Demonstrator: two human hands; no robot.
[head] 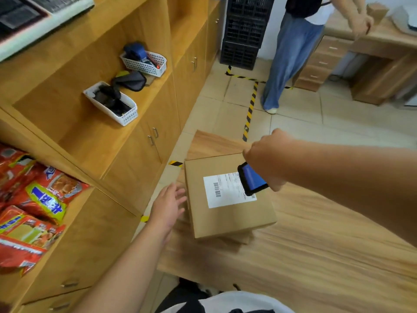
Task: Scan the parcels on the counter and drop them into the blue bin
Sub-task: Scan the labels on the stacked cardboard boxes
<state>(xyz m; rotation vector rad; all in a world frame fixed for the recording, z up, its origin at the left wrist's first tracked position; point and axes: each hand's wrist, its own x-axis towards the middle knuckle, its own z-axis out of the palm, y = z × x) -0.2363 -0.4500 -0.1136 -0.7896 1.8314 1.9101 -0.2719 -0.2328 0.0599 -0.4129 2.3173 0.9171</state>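
Note:
A brown cardboard parcel [228, 218] lies on the wooden counter [316, 233], on top of another flat carton whose edge shows beneath it. A white shipping label [223, 190] with a barcode faces up on it. My right hand [266, 159] grips a black handheld scanner [251, 178] with a blue screen, held just above the label's right edge. My left hand [168, 205] is open with fingers spread, right beside the parcel's left side. The blue bin is not in view.
Wooden cabinets [126, 136] stand to the left, with white baskets [112, 105] on a shelf and red snack packs [33, 204] at lower left. Another person [291, 53] stands beyond yellow-black floor tape [250, 111], near stacked black crates [246, 30] and a wooden desk [361, 64].

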